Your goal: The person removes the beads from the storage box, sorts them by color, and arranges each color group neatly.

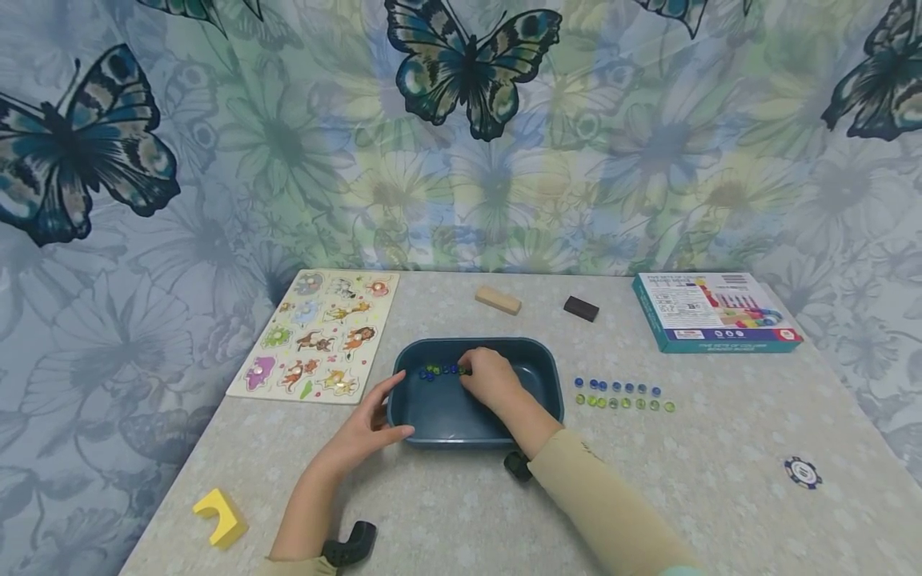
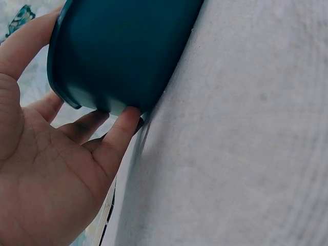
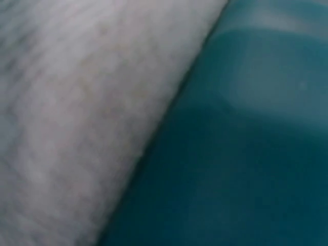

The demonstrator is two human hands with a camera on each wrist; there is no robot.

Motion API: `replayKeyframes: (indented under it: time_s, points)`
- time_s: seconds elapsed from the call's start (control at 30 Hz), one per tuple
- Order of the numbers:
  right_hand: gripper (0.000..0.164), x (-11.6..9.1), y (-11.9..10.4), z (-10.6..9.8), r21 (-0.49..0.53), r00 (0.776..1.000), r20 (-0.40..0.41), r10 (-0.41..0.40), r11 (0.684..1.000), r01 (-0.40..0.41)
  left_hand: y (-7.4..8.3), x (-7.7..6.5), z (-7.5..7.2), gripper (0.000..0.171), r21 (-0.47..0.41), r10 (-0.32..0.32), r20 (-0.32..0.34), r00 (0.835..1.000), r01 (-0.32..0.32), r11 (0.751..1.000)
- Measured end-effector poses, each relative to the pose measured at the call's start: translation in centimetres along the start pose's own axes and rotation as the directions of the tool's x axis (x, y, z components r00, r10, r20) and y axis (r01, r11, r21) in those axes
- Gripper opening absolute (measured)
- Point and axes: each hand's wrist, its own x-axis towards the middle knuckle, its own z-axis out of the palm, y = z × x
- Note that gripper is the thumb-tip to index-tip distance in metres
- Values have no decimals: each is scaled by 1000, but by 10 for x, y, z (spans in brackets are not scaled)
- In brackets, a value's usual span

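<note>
A dark teal plastic tray [image 1: 461, 442] stands mid-table. My left hand [image 1: 365, 432] holds its left end, thumb at the near rim and fingers along the side. In the left wrist view the left hand [image 2: 56, 148] has its fingertips against the tray's outer wall [image 2: 123, 51]. Inside, toward the far wall, blue and green glass marbles [image 1: 430, 372] lie in a short line. Reaching in from the right, my right hand [image 1: 493, 382] has curled fingers pinching a green marble [image 1: 465, 370] at the line's right end. Only the tray wall [image 3: 230, 169] and tabletop show, blurred, in the right wrist view.
Right of the tray lie a row of blue marbles [image 1: 603, 386] and a row of green marbles [image 1: 614, 403]. Around stand an animal puzzle board [image 1: 324, 320], wooden block [image 1: 498, 300], black block [image 1: 581, 309], game box [image 1: 720, 312], poker chip [image 1: 803, 473] and yellow arch block [image 1: 223, 520].
</note>
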Motion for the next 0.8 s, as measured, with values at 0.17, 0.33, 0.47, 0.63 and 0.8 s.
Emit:
replayKeyframes:
  time_s: [0.17,0.33,0.47,0.63,0.8]
  points:
    - [15,-1,-1,0,-28,1000,7,-15,999,15,-1,0,0,77,0,6,-5,1000,-6,1000]
    - [7,-4,-1,-2,-27,999,23,-29,999,29,0,0,1,79,-5,4,-6,1000,-4,1000]
    - [6,-5,2,-4,-2,998,21,-55,998,55,-1,1,1,79,-4,9,-7,1000,-9,1000]
    - [6,-11,6,-11,111,993,23,-112,988,109,-1,1,2,79,-6,-2,-16,1000,2,1000]
    - [7,-24,16,-29,202,984,-13,-180,963,179,-1,1,1,80,-2,2,-17,1000,-2,1000]
